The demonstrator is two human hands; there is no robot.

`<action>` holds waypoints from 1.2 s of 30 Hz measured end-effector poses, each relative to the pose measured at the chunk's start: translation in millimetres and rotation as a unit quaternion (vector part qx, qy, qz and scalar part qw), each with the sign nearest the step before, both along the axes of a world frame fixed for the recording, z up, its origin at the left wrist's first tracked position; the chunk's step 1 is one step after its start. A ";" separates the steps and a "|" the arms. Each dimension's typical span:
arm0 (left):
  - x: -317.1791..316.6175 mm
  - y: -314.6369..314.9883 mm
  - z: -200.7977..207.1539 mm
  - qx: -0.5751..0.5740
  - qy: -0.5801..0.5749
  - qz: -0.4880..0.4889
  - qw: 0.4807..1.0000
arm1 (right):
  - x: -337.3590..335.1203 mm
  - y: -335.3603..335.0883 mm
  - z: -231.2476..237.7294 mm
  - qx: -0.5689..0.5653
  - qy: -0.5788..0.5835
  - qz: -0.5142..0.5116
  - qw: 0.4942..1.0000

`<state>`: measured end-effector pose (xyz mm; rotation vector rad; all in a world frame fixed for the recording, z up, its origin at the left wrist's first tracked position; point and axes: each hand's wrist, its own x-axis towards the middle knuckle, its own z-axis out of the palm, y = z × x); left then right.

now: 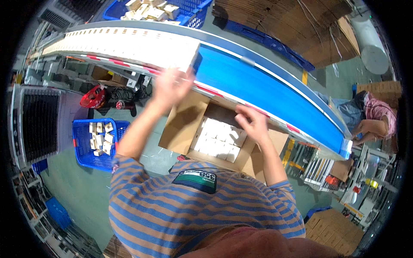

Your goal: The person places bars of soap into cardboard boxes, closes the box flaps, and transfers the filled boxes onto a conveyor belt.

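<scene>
Rows of small white boxes [129, 45] stand packed together on a blue conveyor belt [262, 84]. My left hand [174, 86] is at the near corner of their right end, its fingers blurred but apparently spread; whether it touches the boxes I cannot tell. An opened brown carton [184, 120] sits below the belt, flaps out. Inside it, white boxes [219, 139] lie in rows, and the carton's far part is in shadow. Over the carton's right side hovers my right hand [254, 124], fingers loosely bent and apart, holding nothing.
A blue crate [77, 148] with loose small boxes stands on the floor at left; another blue crate [198, 18] is beyond the belt. A red container [92, 98] lies under the belt. Another person [376, 114] is at the far right. Stacked cartons [331, 230] stand lower right.
</scene>
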<state>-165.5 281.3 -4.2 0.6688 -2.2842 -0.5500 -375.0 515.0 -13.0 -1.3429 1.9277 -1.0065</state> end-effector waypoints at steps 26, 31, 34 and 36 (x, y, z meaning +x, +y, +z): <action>-42.9 85.8 79.7 0.366 -0.095 -0.137 0.916 | -25.5 76.3 96.4 -0.060 0.022 -0.211 0.975; -29.7 125.8 -58.8 0.518 -0.068 -0.169 0.836 | 27.8 111.6 -39.0 0.094 -0.005 -0.257 0.962; -20.7 132.2 -141.8 0.254 -0.333 -0.161 0.894 | 21.6 96.2 -89.6 0.201 -0.018 -0.072 0.977; -21.3 146.6 -126.4 0.141 -0.336 -0.202 0.909 | 23.6 93.6 -99.8 0.157 0.147 -0.049 0.975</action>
